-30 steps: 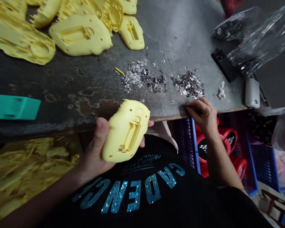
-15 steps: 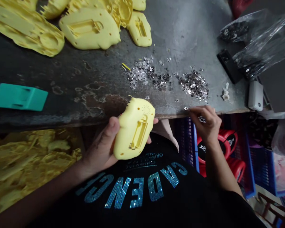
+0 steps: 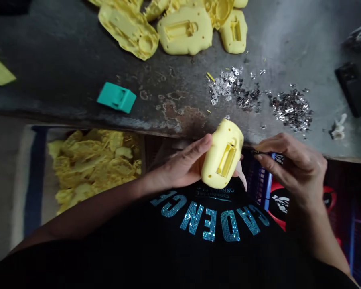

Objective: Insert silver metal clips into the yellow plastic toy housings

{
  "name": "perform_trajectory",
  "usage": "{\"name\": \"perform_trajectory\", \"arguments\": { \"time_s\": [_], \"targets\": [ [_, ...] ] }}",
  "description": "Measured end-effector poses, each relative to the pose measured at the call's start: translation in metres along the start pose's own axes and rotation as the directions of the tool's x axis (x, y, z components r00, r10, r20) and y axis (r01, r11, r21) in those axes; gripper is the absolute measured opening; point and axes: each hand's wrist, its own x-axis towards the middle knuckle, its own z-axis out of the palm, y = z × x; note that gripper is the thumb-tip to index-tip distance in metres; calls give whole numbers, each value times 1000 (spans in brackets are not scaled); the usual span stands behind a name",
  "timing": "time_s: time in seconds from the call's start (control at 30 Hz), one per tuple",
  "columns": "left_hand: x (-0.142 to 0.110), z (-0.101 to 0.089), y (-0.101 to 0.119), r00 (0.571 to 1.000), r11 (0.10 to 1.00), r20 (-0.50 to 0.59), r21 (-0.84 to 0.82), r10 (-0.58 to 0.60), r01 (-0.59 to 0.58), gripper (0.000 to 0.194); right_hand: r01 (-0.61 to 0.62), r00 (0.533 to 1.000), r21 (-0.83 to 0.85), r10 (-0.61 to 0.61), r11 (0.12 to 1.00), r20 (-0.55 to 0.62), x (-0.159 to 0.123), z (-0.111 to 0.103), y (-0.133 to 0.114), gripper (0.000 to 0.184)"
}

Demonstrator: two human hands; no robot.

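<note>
My left hand (image 3: 186, 164) is wrapped round a yellow plastic shell (image 3: 222, 156), thumb on its near side and fingertips showing at the far edge. The shell's outer face is turned up, showing a long battery recess with metal at its lower end. To the right of it, my right hand (image 3: 291, 164) pinches a small metal contact (image 3: 256, 151) between thumb and forefinger, apart from the shell. Loose metal contacts (image 3: 291, 110) lie in a dark pile on the table beyond this hand, with a second, brighter heap (image 3: 228, 84) to its left.
More yellow shells (image 3: 186, 32) lie at the back of the table (image 3: 87, 52). A teal block (image 3: 117, 97) sits near the front edge. Below the edge are a container of yellow parts (image 3: 93, 160) and a blue crate (image 3: 263, 180). A black phone-like object (image 3: 353, 88) lies far right.
My right hand has come nearer to the shell, carrying the small metal contact away from the pile. The left hand still holds the shell. The whole view has shifted leftward.
</note>
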Motion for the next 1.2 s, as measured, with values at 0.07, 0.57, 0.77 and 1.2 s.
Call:
{"name": "perform_trajectory", "arguments": {
  "time_s": [0.07,0.57,0.77,1.2],
  "targets": [
    [1,2,-1,1000,1000,16,-7,-3,3,100,53,998,40,-54,998,24,9,5,-13,38],
    [2,18,0,1000,997,-18,-73,10,-11,73,223,968,-140,-203,965,147,29,10,-21,17],
    [4,19,0,1000,999,-7,-40,-16,15,75,250,936,-301,-150,920,319,38,-2,-29,12],
    [4,23,0,999,999,-33,-40,-35,33,78,371,888,-389,-199,843,415,44,0,-40,17]
  ]
}}
